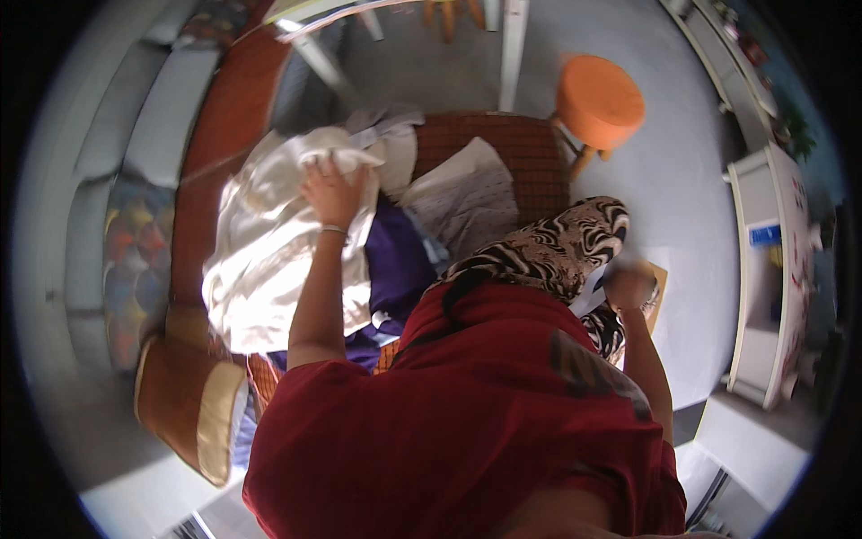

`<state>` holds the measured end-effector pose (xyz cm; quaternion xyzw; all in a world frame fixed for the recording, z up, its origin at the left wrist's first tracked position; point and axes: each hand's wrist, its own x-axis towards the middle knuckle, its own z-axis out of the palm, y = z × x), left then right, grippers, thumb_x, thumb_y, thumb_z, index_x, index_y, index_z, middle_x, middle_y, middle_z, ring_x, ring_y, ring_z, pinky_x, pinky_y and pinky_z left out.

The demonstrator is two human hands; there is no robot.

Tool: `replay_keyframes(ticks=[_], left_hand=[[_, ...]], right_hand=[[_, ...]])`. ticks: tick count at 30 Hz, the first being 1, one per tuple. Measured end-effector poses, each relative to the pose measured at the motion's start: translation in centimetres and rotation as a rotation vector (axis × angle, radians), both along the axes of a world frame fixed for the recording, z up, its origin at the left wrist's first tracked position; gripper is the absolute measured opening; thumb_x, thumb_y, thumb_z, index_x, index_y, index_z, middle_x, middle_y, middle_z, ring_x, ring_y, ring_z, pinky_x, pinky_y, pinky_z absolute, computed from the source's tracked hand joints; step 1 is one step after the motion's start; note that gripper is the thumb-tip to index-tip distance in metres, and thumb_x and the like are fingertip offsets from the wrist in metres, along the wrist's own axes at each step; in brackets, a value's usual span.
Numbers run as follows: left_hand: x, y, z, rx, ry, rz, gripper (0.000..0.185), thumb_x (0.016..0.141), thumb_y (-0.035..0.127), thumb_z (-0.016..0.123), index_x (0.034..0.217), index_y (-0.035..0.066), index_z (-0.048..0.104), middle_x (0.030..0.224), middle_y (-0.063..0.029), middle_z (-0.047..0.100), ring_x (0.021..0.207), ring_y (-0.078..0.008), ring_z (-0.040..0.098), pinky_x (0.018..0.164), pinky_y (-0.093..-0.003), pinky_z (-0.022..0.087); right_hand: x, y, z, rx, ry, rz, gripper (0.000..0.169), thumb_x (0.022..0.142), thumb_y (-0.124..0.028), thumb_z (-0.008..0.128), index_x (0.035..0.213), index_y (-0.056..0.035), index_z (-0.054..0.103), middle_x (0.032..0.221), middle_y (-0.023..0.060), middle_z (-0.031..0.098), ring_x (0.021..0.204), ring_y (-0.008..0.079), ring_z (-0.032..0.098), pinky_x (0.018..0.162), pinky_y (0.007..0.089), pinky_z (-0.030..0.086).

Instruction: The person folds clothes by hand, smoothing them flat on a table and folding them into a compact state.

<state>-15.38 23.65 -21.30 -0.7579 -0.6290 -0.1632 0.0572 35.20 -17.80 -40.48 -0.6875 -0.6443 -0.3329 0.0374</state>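
Note:
My left hand [333,192] rests on a heap of white fabric [269,269], its fingers spread near the upper edge. Dark purple cloth [399,263] lies against the heap's right side. Beyond it, a pale grey patterned cloth [465,195] is spread over the red-brown checked seat [498,135]. Low beside my patterned trousers [545,246] is my right hand [630,286], blurred. A tan flat edge [660,286], perhaps cardboard, and something white show next to it; whether the hand grips anything cannot be made out.
An orange round stool [599,101] with wooden legs stands at the upper right. White table legs [514,54] rise ahead. White shelving [768,269] lines the right side. A grey sofa [141,114] runs along the left, and a brown and cream cushion [195,404] sits at lower left.

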Motion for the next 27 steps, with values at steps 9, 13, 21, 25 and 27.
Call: replay_keyframes(ticks=[9,13,21,25,27], left_hand=[[-23.0,1.5,-4.4,-0.326,-0.306,0.448,0.075,0.073,0.062,0.054,0.126,0.011,0.047,0.118,-0.0273,0.050,0.112,-0.0408,0.048,0.093,-0.0468,0.039],[-19.1,0.2,-1.2,-0.220,-0.151,0.241,0.034,0.082,0.040,0.054,0.100,0.011,0.059,0.093,-0.0193,0.063,0.089,-0.0347,0.061,0.077,-0.0453,0.047],[-16.6,3.9,4.1,-0.130,0.239,0.072,0.044,0.073,0.021,0.068,0.115,0.018,0.052,0.124,-0.0120,0.046,0.112,-0.0350,0.046,0.091,-0.0435,0.043],[-19.1,7.2,0.3,-0.175,0.080,0.089,0.013,0.083,0.019,0.055,0.090,0.009,0.060,0.093,-0.0162,0.060,0.089,-0.0346,0.059,0.074,-0.0437,0.049],[-17.7,6.2,4.6,0.032,0.013,-0.109,0.016,0.087,0.018,0.049,0.085,0.005,0.057,0.083,-0.0197,0.060,0.077,-0.0380,0.059,0.065,-0.0466,0.048]], right_hand=[[-3.8,5.9,5.8,-0.470,0.477,-0.179,0.032,0.077,-0.035,0.057,0.097,-0.0104,0.060,0.088,0.0116,0.063,0.082,0.0289,0.059,0.072,0.0413,0.046],[-3.4,6.3,6.5,-0.439,0.483,-0.259,0.031,0.075,-0.038,0.056,0.092,-0.0115,0.058,0.085,0.0166,0.064,0.084,0.0369,0.060,0.074,0.0481,0.045],[-6.4,7.5,11.8,-0.450,0.470,-0.332,0.026,0.076,-0.031,0.057,0.090,-0.0094,0.063,0.080,0.0100,0.060,0.070,0.0266,0.057,0.062,0.0417,0.044],[-3.7,6.2,6.8,-0.500,0.489,-0.297,0.022,0.079,-0.030,0.055,0.087,-0.0104,0.062,0.077,0.0095,0.061,0.067,0.0256,0.058,0.058,0.0416,0.045],[-3.6,6.8,7.6,-0.528,0.558,-0.154,0.027,0.077,-0.024,0.058,0.097,-0.0073,0.060,0.082,0.0120,0.060,0.072,0.0283,0.057,0.064,0.0427,0.045]])
